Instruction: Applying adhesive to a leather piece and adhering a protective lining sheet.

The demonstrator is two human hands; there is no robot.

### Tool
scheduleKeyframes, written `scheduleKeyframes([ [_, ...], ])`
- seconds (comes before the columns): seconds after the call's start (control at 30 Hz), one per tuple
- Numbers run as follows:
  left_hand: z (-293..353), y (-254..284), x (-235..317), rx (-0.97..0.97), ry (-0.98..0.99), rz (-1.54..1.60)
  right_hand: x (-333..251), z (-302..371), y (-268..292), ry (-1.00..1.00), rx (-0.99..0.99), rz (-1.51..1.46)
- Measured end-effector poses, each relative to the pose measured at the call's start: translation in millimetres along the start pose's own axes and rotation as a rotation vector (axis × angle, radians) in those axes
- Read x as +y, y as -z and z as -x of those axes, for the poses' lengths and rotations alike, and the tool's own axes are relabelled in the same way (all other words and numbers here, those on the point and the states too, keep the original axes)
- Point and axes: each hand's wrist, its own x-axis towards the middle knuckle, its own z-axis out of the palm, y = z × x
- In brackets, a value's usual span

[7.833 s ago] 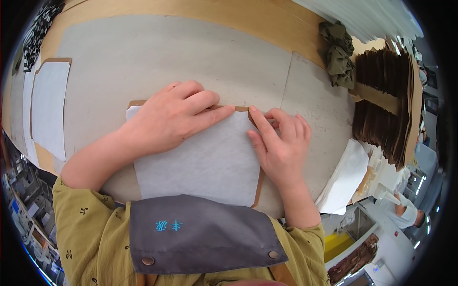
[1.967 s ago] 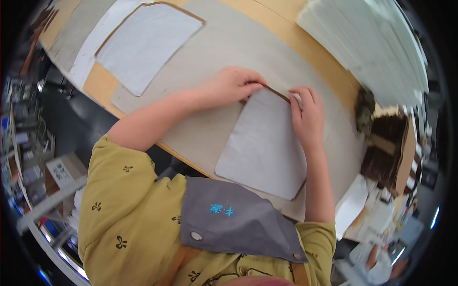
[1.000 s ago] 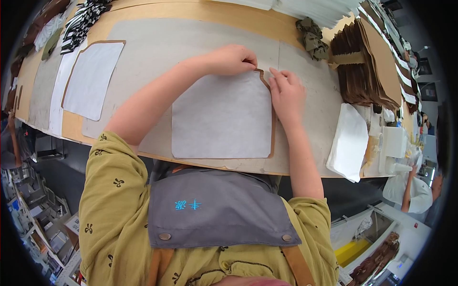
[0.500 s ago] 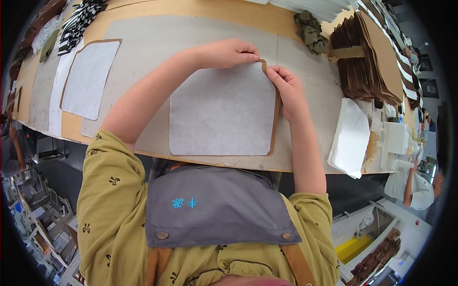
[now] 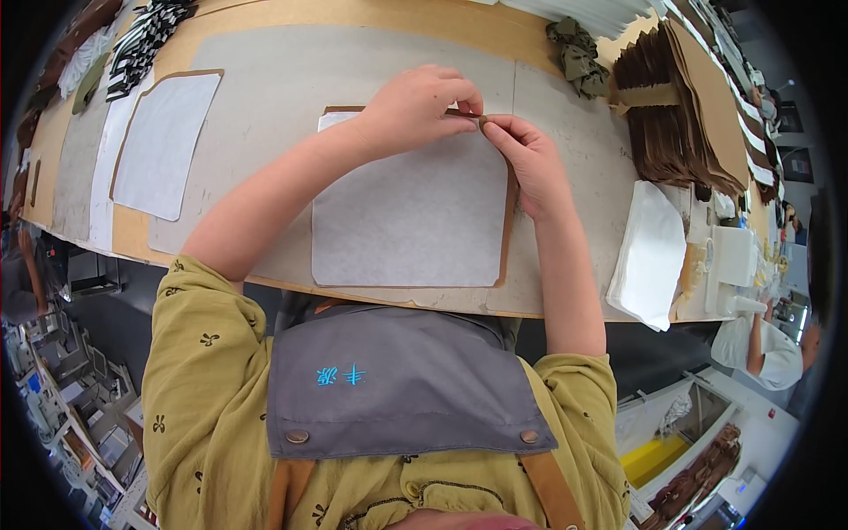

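Note:
A white sheet backed by a brown panel lies flat on the worktable in front of me. The panel's brown border shows along its right side and at the far left corner. At the far right corner, my left hand pinches the brown edge between thumb and fingers. My right hand meets it there, its thumb and bent forefinger closed on the same edge. The two hands' fingertips nearly touch, and the edge between them looks folded or rolled. My left hand and wrist cover part of the far edge.
A similar white and brown panel lies at the left. Striped strips are heaped behind it. On the right stand a tied stack of brown pieces, a crumpled dark green cloth and a pile of white sheets. Other people work at both sides.
My left hand has turned slightly, and its fingers have curled more over the edge. The brown border at the far left corner now shows. My right fingertips have shifted slightly left.

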Motion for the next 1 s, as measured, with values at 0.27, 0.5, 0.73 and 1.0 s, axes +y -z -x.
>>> scheduleKeyframes([
  [0.27,3.2,-7.9,1.1,0.121,0.019,0.004,0.5,-1.2,0.6,-0.048,0.013,-0.029],
  [0.5,3.0,-11.6,-1.6,0.199,-0.069,-0.119,0.7,-2.1,0.6,-0.052,0.014,-0.046],
  [0.73,1.1,-11.7,-1.1,0.152,-0.027,-0.135,5.6,-4.5,2.2,-0.022,0.011,-0.034],
  [1.0,-4.7,-6.0,4.7,-0.040,0.103,-0.014,1.3,-4.6,-0.1,-0.014,0.036,0.072],
])
